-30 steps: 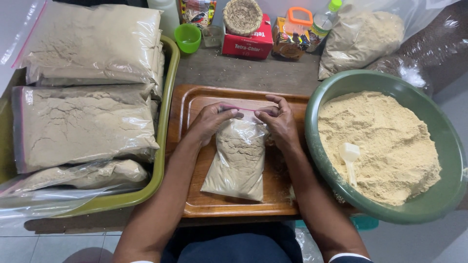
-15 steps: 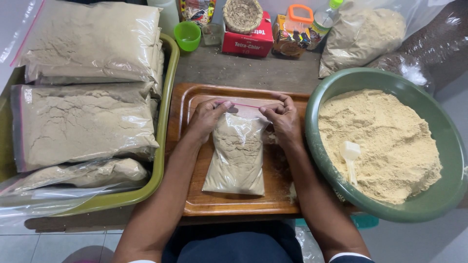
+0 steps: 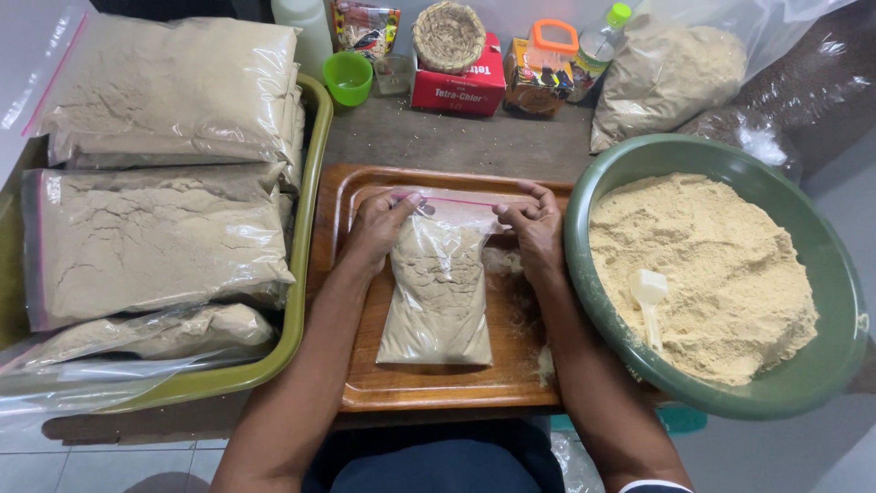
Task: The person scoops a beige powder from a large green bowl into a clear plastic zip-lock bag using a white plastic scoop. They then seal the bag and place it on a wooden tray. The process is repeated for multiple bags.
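Both hands press on the far end of a clear bag (image 3: 438, 288) of tan powder that lies flat on a wooden tray (image 3: 365, 383). The left hand (image 3: 381, 219) has its fingers on the bag's left top corner, thumb and fingertips pinching along the pink seal strip. The right hand (image 3: 532, 222) pinches the same strip at the right corner, fingers curled over the edge. The strip runs taut between the two hands. The bag's filled part stretches toward the near side of the tray, its top section flat and nearly clear of powder. Some loose powder lies on the tray just right of the bag.

Right of the tray, touching it, sits a green bowl (image 3: 602, 301) heaped with the same powder, a white scoop (image 3: 650, 299) lying in it. Left of the tray a green bin (image 3: 306, 283) holds stacked filled bags (image 3: 155, 233), sealed with pink strips.

On the far side of the table stand a green cup (image 3: 348, 77), a red box (image 3: 458, 85) with a woven basket (image 3: 448, 34) on top, an orange-lidded jar (image 3: 536, 68), a bottle (image 3: 604, 36) with a green cap, and a big sack (image 3: 671, 78) of powder.
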